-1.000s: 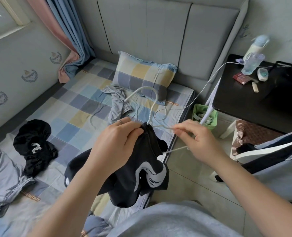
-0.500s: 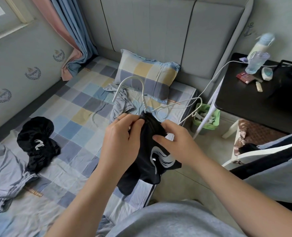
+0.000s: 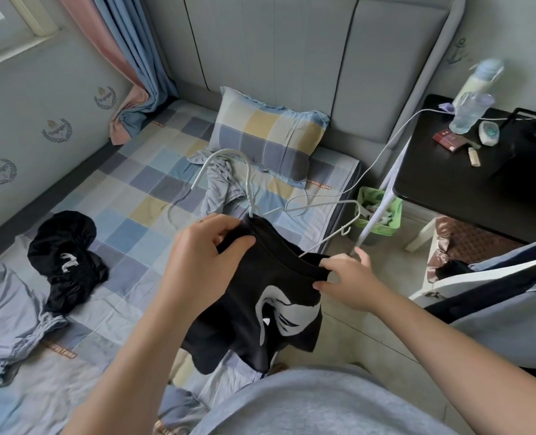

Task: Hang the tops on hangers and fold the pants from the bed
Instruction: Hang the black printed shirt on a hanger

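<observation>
Fingers (image 3: 227,226) of my left hand (image 3: 207,265) and right hand (image 3: 351,282) pinch the collar of the black shirt (image 3: 269,309) below the hanger (image 3: 249,191); I'd ease it over the hanger's free arm.

Black top (image 3: 260,296) partly over white hanger (image 3: 249,189)

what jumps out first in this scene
A black top with a white graphic hangs at centre, its collar gripped by the left hand and right hand, a white hanger poking from the neck. A checked pillow lies against the headboard; another black garment sits crumpled on the bed, left.
</observation>
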